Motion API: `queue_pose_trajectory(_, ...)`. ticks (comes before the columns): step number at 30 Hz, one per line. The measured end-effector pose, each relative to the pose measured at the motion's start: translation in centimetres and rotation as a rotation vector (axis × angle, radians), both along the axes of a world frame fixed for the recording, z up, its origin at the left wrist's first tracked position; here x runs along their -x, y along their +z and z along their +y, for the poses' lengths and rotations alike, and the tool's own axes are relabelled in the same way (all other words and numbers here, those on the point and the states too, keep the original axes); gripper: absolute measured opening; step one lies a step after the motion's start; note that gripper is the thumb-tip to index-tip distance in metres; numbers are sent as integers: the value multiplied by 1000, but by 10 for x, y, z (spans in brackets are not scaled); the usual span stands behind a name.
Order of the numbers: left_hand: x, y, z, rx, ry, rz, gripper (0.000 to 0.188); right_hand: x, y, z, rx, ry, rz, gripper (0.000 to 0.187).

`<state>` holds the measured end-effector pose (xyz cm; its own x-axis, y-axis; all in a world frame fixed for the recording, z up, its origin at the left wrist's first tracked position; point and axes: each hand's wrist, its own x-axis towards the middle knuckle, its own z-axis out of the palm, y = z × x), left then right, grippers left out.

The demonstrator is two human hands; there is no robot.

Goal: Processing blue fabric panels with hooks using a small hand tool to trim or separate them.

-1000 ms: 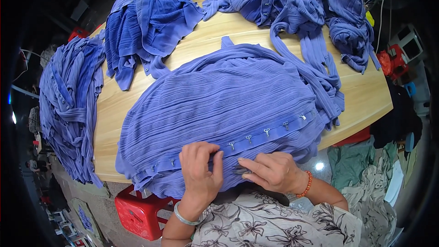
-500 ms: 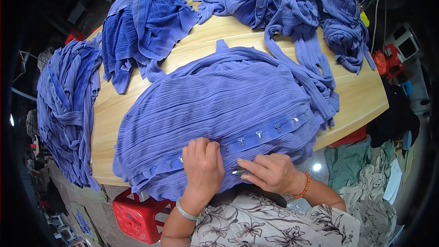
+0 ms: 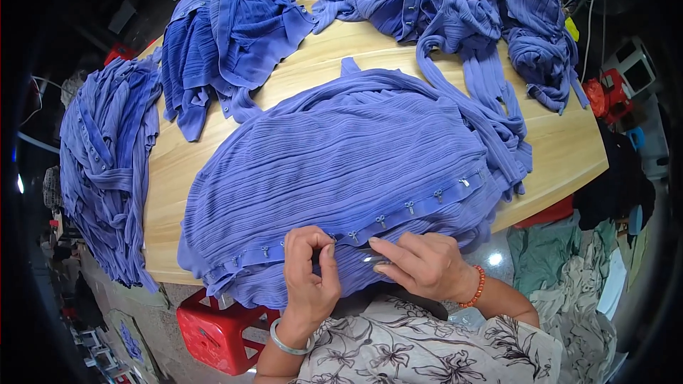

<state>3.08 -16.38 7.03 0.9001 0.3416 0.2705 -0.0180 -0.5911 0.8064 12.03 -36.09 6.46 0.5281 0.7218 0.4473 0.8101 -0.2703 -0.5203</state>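
Note:
A purple ribbed knit garment [image 3: 334, 146] lies spread over the near part of the table. Along its near side runs a button band [image 3: 397, 217] set with several small silver fasteners. My left hand [image 3: 310, 270] is at the middle of this band, thumb and curled forefinger pinched at its edge; the fingertips partly hide what they grip. Just to its right, my right hand [image 3: 427, 267] is closed around small thread snips [image 3: 371, 259]. Their silver tip pokes out between thumb and fingers, pointing toward the left hand, and the rest is mostly covered.
More purple knit garments are heaped on the wooden table [image 3: 562, 149]: a folded pile [image 3: 107, 171] at the left edge, another [image 3: 228, 43] at the far left, a tangled heap [image 3: 441, 7] at the back. A red stool [image 3: 213, 334] stands below. Green and beige cloth [image 3: 569, 270] lies at right.
My left hand has turned slightly, opening a gap between thumb and curled fingers above the palm. The right hand has barely moved, still holding the snips. The view has shifted slightly.

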Motion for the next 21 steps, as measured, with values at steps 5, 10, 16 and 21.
queue_pose_trajectory(5,2,-4,-1,10,10,10,12,1,7,8,-10,-28,-49,46)
queue_pose_trajectory(10,2,-4,-3,12,5,-9,12,-1,5,18,47,-82,-199,47)
queue_pose_trajectory(16,3,-6,-5,-32,-28,-56,15,3,8,27,76,-113,-272,47)
queue_pose_trajectory(21,4,-7,-5,-22,-51,-65,17,1,7,29,84,-134,-267,46)
